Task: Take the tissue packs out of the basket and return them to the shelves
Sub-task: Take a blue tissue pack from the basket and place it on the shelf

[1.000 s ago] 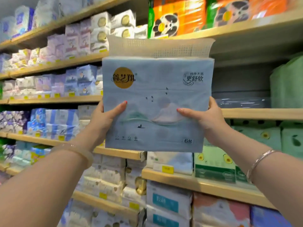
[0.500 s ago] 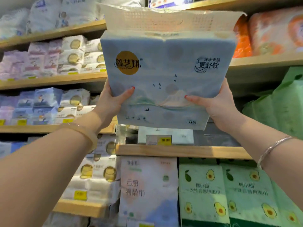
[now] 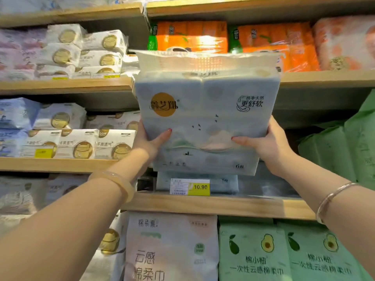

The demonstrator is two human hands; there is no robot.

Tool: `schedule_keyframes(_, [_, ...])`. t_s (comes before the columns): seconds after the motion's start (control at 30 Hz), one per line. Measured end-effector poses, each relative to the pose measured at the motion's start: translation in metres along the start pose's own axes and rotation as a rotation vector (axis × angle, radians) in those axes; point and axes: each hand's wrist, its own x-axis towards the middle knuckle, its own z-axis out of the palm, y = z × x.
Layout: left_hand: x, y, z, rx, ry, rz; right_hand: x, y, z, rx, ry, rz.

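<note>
While both arms reach upward from the lower corners of the frame, the pale blue tissue pack [image 3: 205,118] sits in the centre of the picture, held upright in front of the wooden shelf [image 3: 203,204] that carries a yellow price tag [image 3: 189,187] reading 10.90. The left hand [image 3: 150,141] clasps the pack's lower left edge, its thumb laid across the front face; the other fingers are hidden behind the pack. The right hand [image 3: 263,141] clasps the lower right edge the same way, thumb pressed flat on the front and the remaining fingers out of sight. A pale bangle [image 3: 116,184] circles the left wrist, a thin metal bracelet [image 3: 332,196] the right. Orange packs [image 3: 192,35] fill the shelf above, green avocado packs [image 3: 284,254] the lower right.
</note>
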Motion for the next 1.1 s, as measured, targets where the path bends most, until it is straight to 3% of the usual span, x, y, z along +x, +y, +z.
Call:
schedule_keyframes(0.17, [0.012,-0.024,-0.004,0.171,-0.007,-0.111,-0.001,0.019,0.001,-0.082,-0.071,0.083])
schedule_keyframes(0.43, [0.018,-0.03,-0.004,0.314,-0.011,-0.077,0.009,0.039,0.007,-0.222,-0.014,0.224])
schedule_keyframes(0.63, [0.018,-0.03,0.011,0.601,0.099,-0.206,0.016,0.043,0.02,-0.398,0.01,0.342])
schedule_keyframes(0.83, [0.018,-0.033,0.013,0.618,0.172,-0.224,0.015,0.042,0.031,-0.46,-0.022,0.389])
schedule_keyframes(1.1, [0.011,-0.04,0.004,0.608,0.151,-0.193,0.005,0.04,0.035,-0.362,-0.036,0.388])
